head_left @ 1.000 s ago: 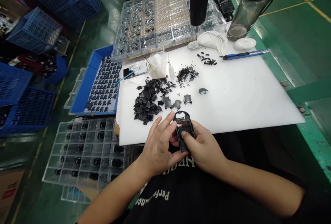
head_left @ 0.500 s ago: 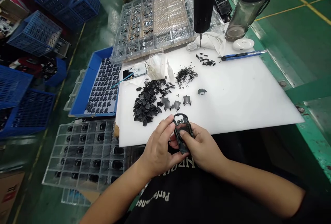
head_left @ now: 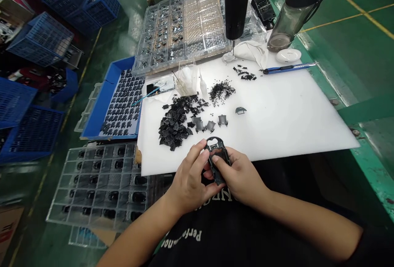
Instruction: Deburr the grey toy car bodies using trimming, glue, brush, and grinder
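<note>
Both hands hold one black plastic shell (head_left: 217, 152) with a loop at its far end, at the near edge of the white board (head_left: 277, 111). My left hand (head_left: 191, 176) grips its left side, with the fingers curled over the top. From the right, my right hand (head_left: 238, 174) clasps it, thumb pressed on its face. Just beyond lie three small black winged parts (head_left: 210, 124), a heap of black plastic pieces (head_left: 175, 121) and a pile of tiny black screws (head_left: 221, 90).
A clear compartment tray (head_left: 184, 24) stands at the back, a blue bin of black parts (head_left: 121, 100) at left, another clear tray (head_left: 101, 180) below it. A hanging black screwdriver (head_left: 237, 4), a bottle (head_left: 295, 10), a blue knife (head_left: 289, 68) and a white cloth (head_left: 252, 49) sit at the far edge.
My hands stay on the black shell, with only slight shifts of the fingers. The view has drifted a little.
</note>
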A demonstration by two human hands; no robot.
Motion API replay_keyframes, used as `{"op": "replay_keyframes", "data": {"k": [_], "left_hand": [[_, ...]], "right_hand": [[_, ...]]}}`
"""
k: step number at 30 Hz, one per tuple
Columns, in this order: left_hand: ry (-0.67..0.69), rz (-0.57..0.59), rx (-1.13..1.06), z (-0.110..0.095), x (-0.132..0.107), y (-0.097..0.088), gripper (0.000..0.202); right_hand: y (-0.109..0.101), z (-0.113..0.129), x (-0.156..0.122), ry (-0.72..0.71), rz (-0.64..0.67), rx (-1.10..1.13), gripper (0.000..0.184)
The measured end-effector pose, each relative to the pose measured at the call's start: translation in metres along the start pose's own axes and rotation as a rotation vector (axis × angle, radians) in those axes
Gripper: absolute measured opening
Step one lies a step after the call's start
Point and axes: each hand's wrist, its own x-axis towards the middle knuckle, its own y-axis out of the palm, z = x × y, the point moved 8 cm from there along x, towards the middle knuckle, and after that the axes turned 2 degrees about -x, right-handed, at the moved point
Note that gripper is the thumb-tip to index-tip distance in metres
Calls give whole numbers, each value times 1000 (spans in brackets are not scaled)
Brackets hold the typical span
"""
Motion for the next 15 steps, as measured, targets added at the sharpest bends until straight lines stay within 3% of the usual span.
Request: {"op": "replay_keyframes", "data": {"k": [8,15], "left_hand": [[-70,-28,55,0,-2,3,93],[-65,-20,75,0,-5,7,91]], "right_hand": [[-2,-9,0,66,6,58,25],[-4,-6,-1,-10,-33,14,29]]}}
